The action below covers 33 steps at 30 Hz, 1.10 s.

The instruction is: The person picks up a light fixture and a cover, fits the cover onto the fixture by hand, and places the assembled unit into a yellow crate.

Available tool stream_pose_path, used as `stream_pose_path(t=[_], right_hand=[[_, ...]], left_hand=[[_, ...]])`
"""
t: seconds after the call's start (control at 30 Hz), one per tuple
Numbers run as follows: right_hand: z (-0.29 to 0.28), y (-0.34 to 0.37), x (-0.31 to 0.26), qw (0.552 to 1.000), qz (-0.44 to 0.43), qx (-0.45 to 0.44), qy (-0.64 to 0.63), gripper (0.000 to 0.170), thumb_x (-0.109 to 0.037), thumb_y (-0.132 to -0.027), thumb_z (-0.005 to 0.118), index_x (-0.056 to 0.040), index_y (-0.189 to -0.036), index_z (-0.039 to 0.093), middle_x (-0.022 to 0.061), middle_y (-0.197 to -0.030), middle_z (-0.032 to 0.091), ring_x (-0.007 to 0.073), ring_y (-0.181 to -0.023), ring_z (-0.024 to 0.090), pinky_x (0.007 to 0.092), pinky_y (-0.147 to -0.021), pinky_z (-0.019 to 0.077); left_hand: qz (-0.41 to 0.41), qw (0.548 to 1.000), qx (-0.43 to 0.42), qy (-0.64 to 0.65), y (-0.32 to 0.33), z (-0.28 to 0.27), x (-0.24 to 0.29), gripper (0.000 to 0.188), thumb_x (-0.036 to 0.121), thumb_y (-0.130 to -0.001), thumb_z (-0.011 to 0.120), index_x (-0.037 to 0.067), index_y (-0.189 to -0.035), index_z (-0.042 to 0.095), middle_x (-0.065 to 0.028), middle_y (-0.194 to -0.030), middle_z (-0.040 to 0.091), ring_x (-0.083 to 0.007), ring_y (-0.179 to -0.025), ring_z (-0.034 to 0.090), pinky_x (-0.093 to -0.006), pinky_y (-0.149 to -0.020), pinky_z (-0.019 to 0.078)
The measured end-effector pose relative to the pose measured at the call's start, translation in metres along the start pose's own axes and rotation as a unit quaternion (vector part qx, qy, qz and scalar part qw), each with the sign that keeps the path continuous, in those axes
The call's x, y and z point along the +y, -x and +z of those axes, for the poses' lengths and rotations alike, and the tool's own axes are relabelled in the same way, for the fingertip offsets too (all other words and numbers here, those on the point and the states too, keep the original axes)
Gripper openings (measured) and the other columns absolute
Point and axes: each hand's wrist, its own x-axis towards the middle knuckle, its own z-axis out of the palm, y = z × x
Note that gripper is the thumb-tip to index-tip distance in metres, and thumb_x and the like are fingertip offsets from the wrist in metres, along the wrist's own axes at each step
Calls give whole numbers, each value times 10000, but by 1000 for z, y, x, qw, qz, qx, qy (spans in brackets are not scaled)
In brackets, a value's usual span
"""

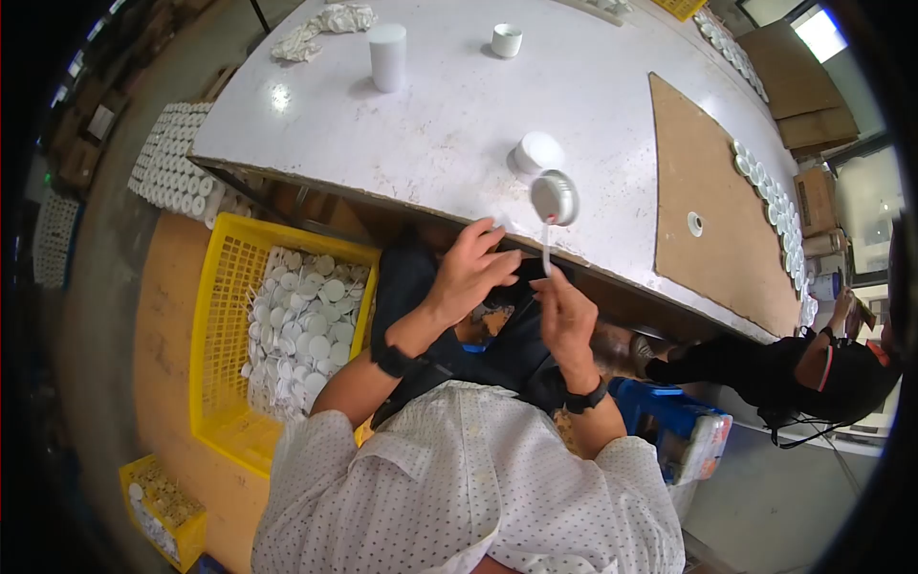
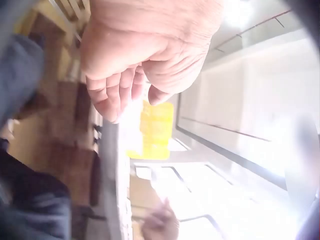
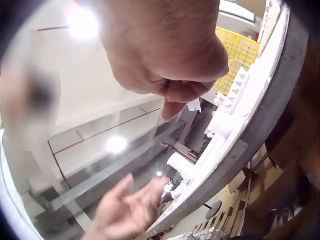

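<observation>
My right hand (image 1: pixel 569 316) pinches the lower end of a thin white strip (image 1: pixel 546 251) between thumb and fingers. The strip's upper end overlaps a round, shallow lid-like piece (image 1: pixel 566 200) with a pale rim, at the table's near edge. In the right wrist view, a small white bit (image 3: pixel 194 105) shows beside the curled fingers. My left hand (image 1: pixel 469 263) hovers near the table edge with fingers loosely bent and spread, nothing visible in its grasp. A white round cap (image 1: pixel 539 153) stands on the table (image 1: pixel 440 124) just behind the lid-like piece.
A yellow basket (image 1: pixel 215 316) of white discs and strips stands at my left. Farther back are a white cylinder (image 1: pixel 387 59), a small white cup (image 1: pixel 507 40) and a crumpled cloth (image 1: pixel 320 31). Brown cardboard (image 1: pixel 708 191) lies right; another person (image 1: pixel 784 373) sits there.
</observation>
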Motion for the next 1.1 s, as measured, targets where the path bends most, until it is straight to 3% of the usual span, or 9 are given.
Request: stream_pose_path(t=[0.1, 0.3, 0.43, 0.57, 0.6, 0.63, 0.73, 0.9, 1.1], right_hand=[[14, 7, -1, 974, -154, -37, 161, 376, 24, -671, 589, -40, -1041, 588, 47, -693, 600, 180, -532, 546, 273, -489, 445], [26, 21, 1, 974, -133, -111, 146, 362, -36, -668, 619, -52, -1028, 595, 44, -684, 587, 182, -515, 522, 282, -479, 434], [30, 22, 5, 980, -95, -170, 30, 315, -92, -694, 641, -66, -1006, 603, 78, -697, 590, 229, -582, 562, 319, -522, 459], [-11, -12, 33, 998, -61, -16, 8, 263, -82, -705, 652, -34, -959, 600, 91, -750, 601, 239, -646, 581, 319, -582, 479], [-28, -22, 51, 998, 30, 20, 47, 238, -74, -716, 644, -36, -946, 600, 95, -758, 601, 229, -647, 585, 311, -584, 479], [-50, -32, 74, 988, 120, 55, 82, 213, -66, -726, 637, -38, -934, 600, 100, -766, 601, 220, -649, 588, 304, -586, 478], [-121, -64, 173, 922, 144, 199, 300, 190, -173, -768, 616, -43, -906, 634, 137, -808, 616, 258, -648, 596, 330, -598, 469], [-183, -86, 241, 874, 214, 176, 398, 231, -215, -729, 617, -74, -908, 651, 163, -873, 606, 276, -776, 594, 363, -698, 474], [-194, -94, 269, 903, 190, 124, 366, 214, -190, -683, 639, -57, -850, 657, 177, -914, 600, 310, -847, 575, 365, -751, 464]], left_hand=[[12, 998, -26, -60, -16, 3, -14, 496, 64, -822, 575, -49, -1235, 324, -203, -1219, 431, -240, -973, 554, -306, -755, 510], [25, 997, 46, 64, 1, -2, -20, 318, 36, -832, 540, -43, -1132, 472, -143, -1172, 513, -172, -832, 597, -238, -609, 498], [12, 998, 60, 12, 2, -9, -12, 360, -28, -789, 500, -63, -1145, 466, -139, -1166, 529, -37, -567, 483, -161, -455, 327], [1, 1000, -16, -8, 8, -34, -10, 453, -16, -829, 455, -5, -1261, 320, -212, -1281, 404, -117, -665, 601, -153, -398, 308], [-11, 1000, -7, -1, 10, -35, -8, 456, 5, -807, 508, -15, -1237, 356, -174, -1247, 448, -112, -676, 600, -147, -405, 307], [-22, 1000, 4, 6, 12, -36, -7, 462, 25, -786, 561, -26, -1214, 393, -135, -1212, 491, -107, -687, 599, -142, -413, 306], [-46, 998, -35, -30, 12, -39, -12, 500, 31, -804, 558, -4, -1249, 333, -188, -1281, 414, -135, -694, 610, -150, -396, 338], [-36, 997, -54, -42, 8, -33, -22, 570, 98, -758, 644, -3, -1236, 349, -162, -1260, 444, -145, -721, 608, -157, -409, 359], [-52, 994, -70, -72, 8, -23, -23, 543, 123, -761, 618, -25, -1213, 355, -172, -1243, 455, -139, -701, 597, -182, -473, 415]])
